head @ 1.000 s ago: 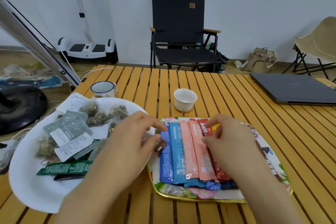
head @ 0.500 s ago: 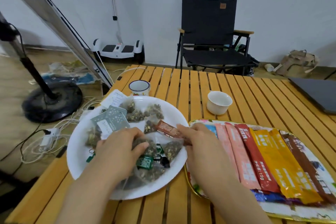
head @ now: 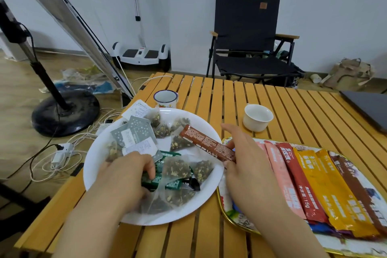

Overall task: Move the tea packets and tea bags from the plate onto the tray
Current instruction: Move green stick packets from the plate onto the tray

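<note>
Head view: right hand (head: 249,172) now has the brown tea packet (head: 207,145) lifted clear of the plate (head: 201,201); half a second back that packet lay low among the tea bags with the hand just reaching it. Thumb and fingers pinch its near end, the rest of the stick hangs free over the plate's right side. Means one more packet is picked and on its way, likely next to the row already on the tray (head: 228,211)

Left hand (head: 127,178) has gone from resting on the pile to curling its fingers round a green packet (head: 165,182) in the plate's near half, so a second pick looks started

Brown packet long axis runs diagonal: free end points up-left toward the table's far left corner, held end down-right toward the tray. Roughly flat, slightly tilted. Sticks on the tray (head: 310,184) lie side by side, long axes near-to-far, so the brown one needs some turning to match

Still on the plate: mesh tea bags (head: 178,167), grey sachets (head: 136,134), green packets. Plate sits at the table's left side, tray just beside it on the right, rims close, touching or not I cannot tell. Plenty left to move
</note>
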Demonstrator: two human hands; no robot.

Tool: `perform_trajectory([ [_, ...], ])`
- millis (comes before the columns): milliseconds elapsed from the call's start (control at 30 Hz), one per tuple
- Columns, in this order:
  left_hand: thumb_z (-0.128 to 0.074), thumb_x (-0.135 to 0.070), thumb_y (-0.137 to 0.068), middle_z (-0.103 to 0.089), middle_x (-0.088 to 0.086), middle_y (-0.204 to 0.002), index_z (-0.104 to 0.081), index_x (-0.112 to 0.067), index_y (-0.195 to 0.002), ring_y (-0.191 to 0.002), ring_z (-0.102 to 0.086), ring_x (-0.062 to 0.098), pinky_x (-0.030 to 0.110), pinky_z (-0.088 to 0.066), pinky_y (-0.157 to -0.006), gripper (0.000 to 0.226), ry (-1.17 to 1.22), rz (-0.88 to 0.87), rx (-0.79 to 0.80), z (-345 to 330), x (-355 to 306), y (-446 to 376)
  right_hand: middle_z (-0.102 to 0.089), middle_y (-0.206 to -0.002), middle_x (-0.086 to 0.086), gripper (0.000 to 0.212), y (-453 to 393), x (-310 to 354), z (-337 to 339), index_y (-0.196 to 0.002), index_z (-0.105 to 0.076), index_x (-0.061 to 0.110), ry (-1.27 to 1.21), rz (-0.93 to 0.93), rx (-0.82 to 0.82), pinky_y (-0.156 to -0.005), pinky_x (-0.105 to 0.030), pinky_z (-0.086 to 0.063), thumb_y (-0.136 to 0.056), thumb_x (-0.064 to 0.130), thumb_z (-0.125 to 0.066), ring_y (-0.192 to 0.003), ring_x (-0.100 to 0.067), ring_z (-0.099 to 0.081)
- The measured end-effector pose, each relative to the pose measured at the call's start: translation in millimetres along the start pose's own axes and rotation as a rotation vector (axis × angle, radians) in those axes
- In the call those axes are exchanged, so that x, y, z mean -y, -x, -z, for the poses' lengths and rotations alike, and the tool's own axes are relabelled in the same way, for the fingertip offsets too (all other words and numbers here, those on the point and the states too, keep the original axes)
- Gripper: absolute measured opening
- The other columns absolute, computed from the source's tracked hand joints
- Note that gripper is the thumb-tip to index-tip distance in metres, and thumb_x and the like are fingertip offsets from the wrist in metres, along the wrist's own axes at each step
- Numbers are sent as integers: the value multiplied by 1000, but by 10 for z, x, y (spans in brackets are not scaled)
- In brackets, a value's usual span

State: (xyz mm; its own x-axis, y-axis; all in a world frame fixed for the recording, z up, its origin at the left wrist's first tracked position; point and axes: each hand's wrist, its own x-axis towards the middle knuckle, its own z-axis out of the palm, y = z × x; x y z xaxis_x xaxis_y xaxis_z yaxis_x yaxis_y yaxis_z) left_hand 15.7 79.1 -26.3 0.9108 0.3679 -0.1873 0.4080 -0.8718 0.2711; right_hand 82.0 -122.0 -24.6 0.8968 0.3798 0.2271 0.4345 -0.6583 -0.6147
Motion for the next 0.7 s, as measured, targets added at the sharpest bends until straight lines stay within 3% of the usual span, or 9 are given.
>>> perform_trajectory([
  [133,-66,-7,-69,-58,-17,-92,-53,-41,-80,-91,-56,10,30,-48,-80,38,153,-80,-21,-103,38,-118,-50,-109,10,62,-17,-7,1,-130,-37,37,-97,-11,-8,-63,-13,-39,-85,-3,-51,-98,-5,-48],
  [267,-69,-16,-82,-61,-10,-86,-60,-33,-81,-80,-56,6,23,-46,-72,19,256,-158,-14,-94,65,-167,-50,-110,13,62,-28,-42,-5,-130,-37,38,-139,-23,-27,-64,-12,-38,-86,-3,-52,-100,-2,-47],
  [367,-60,-22,-89,-63,-8,-84,-59,-30,-85,-79,-57,9,29,-48,-72,9,228,-175,-135,-88,71,-196,-49,-109,15,61,-26,-59,-6,-128,-37,38,-137,-19,-39,-64,-12,-38,-86,-4,-52,-99,-1,-46],
  [600,-62,-10,-79,-53,-16,-116,-51,-35,-87,-108,-50,12,34,-43,-91,28,142,-251,-155,-175,10,-301,-51,-108,13,57,-17,-33,-17,-127,-38,36,-137,-38,-31,-59,-6,-38,-87,-2,-53,-98,0,-48],
  [700,-62,-15,-79,-49,-21,-126,-46,-34,-88,-113,-42,11,30,-35,-88,26,44,-276,-214,-221,-23,-337,-51,-108,13,55,-7,-13,-30,-125,-39,36,-134,-41,-27,-59,-8,-39,-87,-1,-52,-97,-1,-50],
])
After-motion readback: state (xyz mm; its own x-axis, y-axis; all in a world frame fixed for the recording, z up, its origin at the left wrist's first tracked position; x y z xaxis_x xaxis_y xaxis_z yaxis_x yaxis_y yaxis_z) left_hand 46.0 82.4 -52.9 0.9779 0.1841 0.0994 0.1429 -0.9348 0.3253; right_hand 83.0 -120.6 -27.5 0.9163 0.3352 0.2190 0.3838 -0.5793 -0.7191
